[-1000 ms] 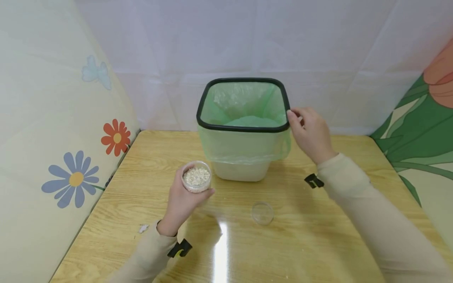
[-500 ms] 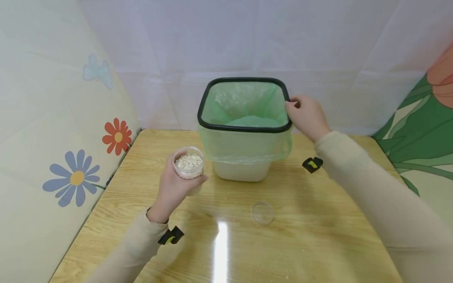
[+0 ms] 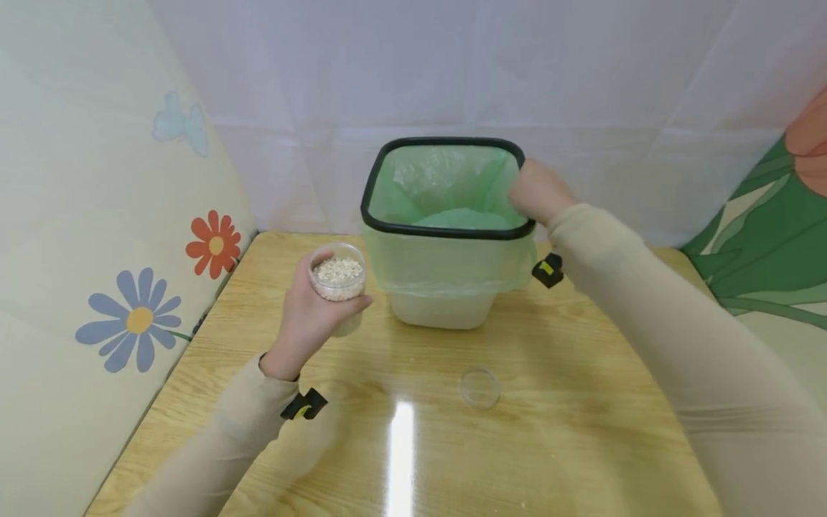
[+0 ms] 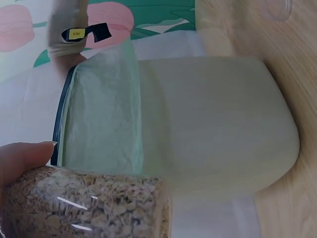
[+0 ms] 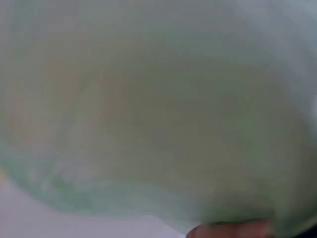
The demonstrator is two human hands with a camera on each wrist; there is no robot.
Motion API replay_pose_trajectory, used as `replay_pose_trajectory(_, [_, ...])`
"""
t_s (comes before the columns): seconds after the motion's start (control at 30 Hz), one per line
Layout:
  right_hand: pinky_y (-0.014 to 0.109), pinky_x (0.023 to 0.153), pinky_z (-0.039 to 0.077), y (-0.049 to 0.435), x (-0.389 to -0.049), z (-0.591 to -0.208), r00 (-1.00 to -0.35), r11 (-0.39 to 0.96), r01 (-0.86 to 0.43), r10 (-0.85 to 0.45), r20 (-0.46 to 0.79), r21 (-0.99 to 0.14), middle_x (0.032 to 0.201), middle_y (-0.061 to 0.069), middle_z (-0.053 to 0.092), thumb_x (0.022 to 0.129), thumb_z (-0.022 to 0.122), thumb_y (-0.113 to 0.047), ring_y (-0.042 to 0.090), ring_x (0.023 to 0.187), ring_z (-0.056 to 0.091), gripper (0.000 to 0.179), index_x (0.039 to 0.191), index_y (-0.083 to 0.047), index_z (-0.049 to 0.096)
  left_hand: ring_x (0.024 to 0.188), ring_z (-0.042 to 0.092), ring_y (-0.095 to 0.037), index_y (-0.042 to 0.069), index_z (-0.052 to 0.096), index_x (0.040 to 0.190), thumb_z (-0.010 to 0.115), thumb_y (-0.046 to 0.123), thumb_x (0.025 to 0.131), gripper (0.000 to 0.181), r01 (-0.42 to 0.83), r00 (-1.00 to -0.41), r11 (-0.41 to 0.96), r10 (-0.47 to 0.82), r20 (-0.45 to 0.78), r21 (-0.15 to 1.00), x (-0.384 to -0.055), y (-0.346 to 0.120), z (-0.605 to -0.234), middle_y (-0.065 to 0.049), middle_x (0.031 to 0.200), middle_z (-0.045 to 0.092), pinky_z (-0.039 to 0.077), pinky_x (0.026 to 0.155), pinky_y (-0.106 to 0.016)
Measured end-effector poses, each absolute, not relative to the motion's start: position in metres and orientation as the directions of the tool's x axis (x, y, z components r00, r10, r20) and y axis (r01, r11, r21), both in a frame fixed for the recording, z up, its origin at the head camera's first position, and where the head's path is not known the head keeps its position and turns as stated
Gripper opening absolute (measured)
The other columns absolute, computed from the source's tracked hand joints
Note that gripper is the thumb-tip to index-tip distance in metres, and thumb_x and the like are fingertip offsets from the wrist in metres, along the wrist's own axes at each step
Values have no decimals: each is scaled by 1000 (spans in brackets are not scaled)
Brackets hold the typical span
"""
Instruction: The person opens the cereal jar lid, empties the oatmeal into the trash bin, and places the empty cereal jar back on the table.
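Note:
My left hand (image 3: 304, 316) grips a clear jar (image 3: 338, 289) of oat flakes, lidless and tilted slightly, held up left of a white trash can (image 3: 442, 311). In the left wrist view the oats (image 4: 99, 203) show through the jar's wall, with my thumb (image 4: 25, 157) near its top. A green bag (image 3: 446, 266) lines the can and folds down outside, under a black rim ring (image 3: 446, 233). My right hand (image 3: 541, 192) holds the ring's right side, its fingers mostly hidden behind the knuckles. Fingertips (image 5: 228, 230) show at the bottom of the right wrist view, against the bag (image 5: 79, 193).
A clear round lid (image 3: 480, 388) lies on the wooden table (image 3: 568, 431) in front of the can. White cloth (image 3: 310, 86) hangs behind, and flower-printed panels (image 3: 71, 215) stand at both sides.
My right hand has moved back along the ring's right side, and its fist now overlaps the opening. My left hand has risen and shifted left and farther away with the jar.

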State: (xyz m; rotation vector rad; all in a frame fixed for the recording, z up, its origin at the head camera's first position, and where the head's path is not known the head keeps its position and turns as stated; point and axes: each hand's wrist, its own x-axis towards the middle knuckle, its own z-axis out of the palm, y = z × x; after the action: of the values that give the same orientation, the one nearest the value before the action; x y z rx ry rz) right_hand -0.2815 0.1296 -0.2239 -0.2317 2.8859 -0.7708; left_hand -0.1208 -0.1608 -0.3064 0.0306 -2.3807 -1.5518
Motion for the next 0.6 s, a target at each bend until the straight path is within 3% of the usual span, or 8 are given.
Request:
replay_pose_trajectory(0.13, [56, 106, 34, 126, -282, -223, -972, 904, -126, -195, -131, -409, 153, 37, 9, 88, 27, 5, 49, 120, 39, 64, 145, 19, 1, 118, 50, -32, -3, 39, 135, 85, 7, 69, 82, 144, -957, 450, -162, 240, 881, -129, -166, -295, -21, 130, 50, 41, 100, -44])
replay_pose_trajectory(0.17, [56, 103, 37, 126, -283, -223, -972, 913, -126, -191, -134, -389, 153, 36, 7, 90, 27, 4, 48, 117, 42, 63, 145, 18, -1, 117, 50, -32, -3, 38, 136, 85, 7, 69, 82, 144, -958, 459, -159, 240, 877, -132, -168, -293, -21, 130, 50, 41, 100, -44])
replay_pose_trajectory(0.37, [54, 88, 49, 121, -282, -224, -980, 951, -90, -137, -145, -295, 148, 37, 24, 95, 25, -4, 44, 104, 52, 62, 147, 15, -3, 117, 49, -34, -7, 35, 136, 82, 6, 72, 81, 154, -960, 481, -133, 245, 863, -145, -182, -271, -25, 130, 48, 40, 101, -46])
replay_pose_trajectory(0.6, [56, 91, 48, 111, -281, -225, -983, 965, -74, -113, -143, -253, 144, 35, 33, 97, 25, -7, 44, 113, 52, 61, 148, 13, 0, 116, 49, -32, -5, 36, 137, 81, 11, 74, 80, 184, -954, 538, -103, 280, 822, -157, -196, -243, -22, 132, 47, 41, 98, -45])
